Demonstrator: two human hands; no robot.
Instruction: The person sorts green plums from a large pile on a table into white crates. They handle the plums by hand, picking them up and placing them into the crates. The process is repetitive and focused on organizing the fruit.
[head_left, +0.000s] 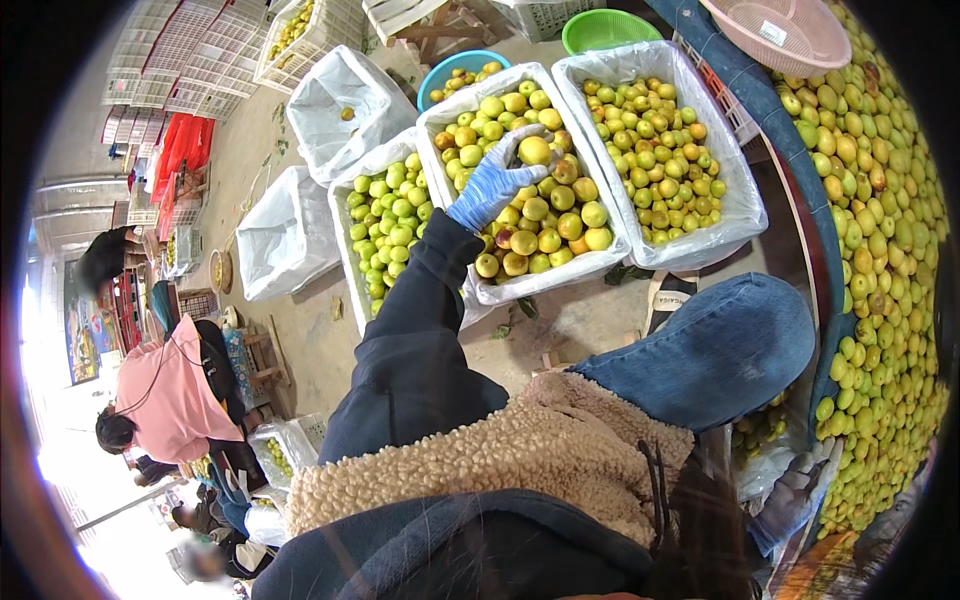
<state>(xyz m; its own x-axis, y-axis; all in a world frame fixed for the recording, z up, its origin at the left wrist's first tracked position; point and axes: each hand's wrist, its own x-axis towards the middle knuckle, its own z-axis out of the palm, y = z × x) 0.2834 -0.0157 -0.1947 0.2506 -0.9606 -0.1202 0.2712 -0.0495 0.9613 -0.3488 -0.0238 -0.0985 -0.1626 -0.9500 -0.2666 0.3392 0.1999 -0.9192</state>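
My left hand, in a blue and white glove, holds a round yellow fruit between thumb and fingers. It is above a plastic-lined crate of yellow-green fruit, some with brown patches, that look like jujubes. To the left, another lined crate holds greener fruit. Smaller fruit fills the lined crate on the right. Low at the right, my right hand, in a shaded grey glove with a blue cuff, lies beside a large heap of fruit. Whether it grips anything is unclear.
Two lined crates stand left, the farther with a fruit inside. Beyond are a blue basin, a green basket and stacked crates. A pink basket rests on the heap. Several people work at left, one in pink.
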